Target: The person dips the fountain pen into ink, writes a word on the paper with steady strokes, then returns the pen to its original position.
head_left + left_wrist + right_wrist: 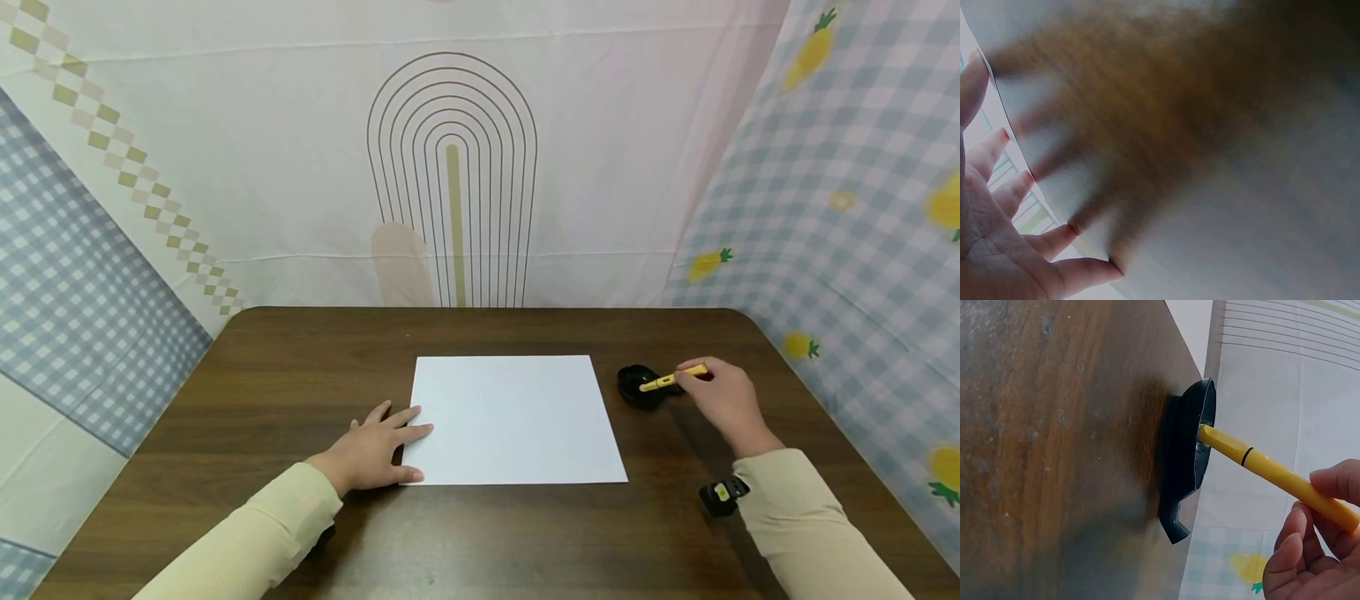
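Observation:
A blank white sheet of paper [513, 421] lies flat on the brown wooden table. My left hand [369, 450] rests at the sheet's left edge, fingers spread, with some fingertips on the paper; the left wrist view shows the same hand [1029, 244] from the palm side. Between thumb and fingers my right hand [723, 400] pinches a yellow pen [667, 380], held slanted. In the right wrist view the pen's far end meets the hollow of a small black dish-like holder [1188, 437]. This holder [636, 385] sits right of the sheet.
The table [487, 542] reaches back to a white printed cloth [615, 167]. Blue checked cloth with pineapples [862, 250] hangs along the right side, and more checked cloth [82, 275] hangs at the left. A black wrist device [722, 496] is on the right wrist.

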The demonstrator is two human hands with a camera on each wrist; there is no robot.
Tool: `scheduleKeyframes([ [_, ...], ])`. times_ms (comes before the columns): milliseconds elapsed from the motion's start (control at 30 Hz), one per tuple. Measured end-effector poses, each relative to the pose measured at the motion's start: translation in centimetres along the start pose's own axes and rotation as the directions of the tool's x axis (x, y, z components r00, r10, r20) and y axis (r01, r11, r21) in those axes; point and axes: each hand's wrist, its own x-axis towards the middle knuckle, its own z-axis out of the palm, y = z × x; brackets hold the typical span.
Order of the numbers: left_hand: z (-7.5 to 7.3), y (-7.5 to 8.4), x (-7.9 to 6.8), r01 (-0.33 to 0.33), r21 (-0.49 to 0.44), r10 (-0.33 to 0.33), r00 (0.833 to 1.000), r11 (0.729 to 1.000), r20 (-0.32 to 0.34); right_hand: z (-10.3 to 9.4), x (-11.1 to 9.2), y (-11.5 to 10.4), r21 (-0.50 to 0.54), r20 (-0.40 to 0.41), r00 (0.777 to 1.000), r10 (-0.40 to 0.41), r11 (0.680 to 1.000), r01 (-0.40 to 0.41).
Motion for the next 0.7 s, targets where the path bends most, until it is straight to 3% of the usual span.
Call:
scheduleKeyframes([
  [267,0.0,0.0,-0.1,-0.002,0.001,0.002,1.000,1.000,-0.002,-0.4,0.5,-0.4,-0.054,0.024,1.000,-0.015,0.998,0.016],
  [567,0.0,0.0,-0.1,-0.007,-0.003,0.007,1.000,1.000,-0.005,-1.2,1.4,-1.5,-0.118,0.149,0.987,-0.066,0.990,0.084],
  [700,0.0,0.0,-0.1,-0.010,-0.002,0.010,1.000,1.000,-0.006,-1.3,1.7,-2.0,-0.140,0.161,0.983,-0.093,0.983,0.116],
])
